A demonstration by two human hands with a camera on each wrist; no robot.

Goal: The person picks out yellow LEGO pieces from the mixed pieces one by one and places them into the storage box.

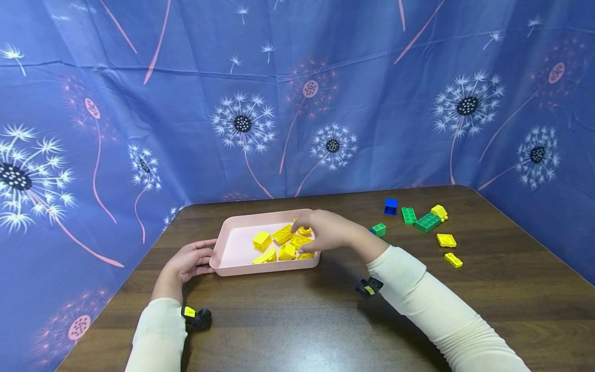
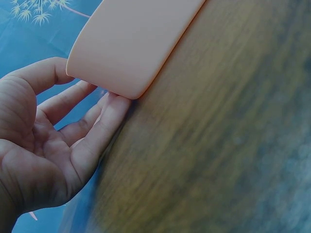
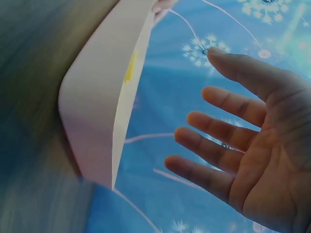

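Note:
A shallow pink tray (image 1: 265, 268) lies on the table, with several yellow building blocks (image 1: 262, 241) gathered mostly in its middle and right part. At the tray's left end, my left hand (image 1: 191, 260) touches the outer wall with its fingertips, fingers extended. The left wrist view shows those fingers (image 2: 104, 121) right at the tray's corner (image 2: 121, 63). Over the right end of the tray is my right hand (image 1: 325, 231), above the yellow blocks. Its fingers (image 3: 209, 145) are spread and nothing is between them in the right wrist view.
Right of the tray lie green bricks (image 1: 427, 222), a blue brick (image 1: 391, 206) and a smaller green brick (image 1: 378, 230). Loose yellow pieces (image 1: 446, 240) are farther right. A blue dandelion-print cloth (image 1: 288, 129) hangs behind the wooden table (image 1: 288, 325).

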